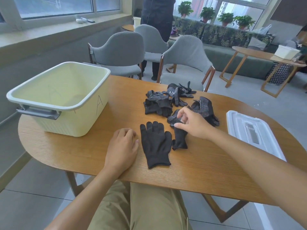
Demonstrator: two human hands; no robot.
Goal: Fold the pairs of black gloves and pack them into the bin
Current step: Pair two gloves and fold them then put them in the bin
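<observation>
Black gloves lie spread over the middle of your wooden surface (199, 163): one flat glove (156, 144) rests palm down, fingers pointing away from you, and a crumpled glove (179, 138) sits just beside it on the right. Your right hand (192, 123) pinches the top of that crumpled glove between thumb and fingers. Your left hand (122, 146) rests on the surface, fingers loosely curled, holding nothing, just left of the flat glove. Beyond lies a loose heap of dotted gloves (179, 100). The pale bin (61, 98), marked "A", stands at far left; nothing shows inside it. A white lid (252, 133) lies at right.
</observation>
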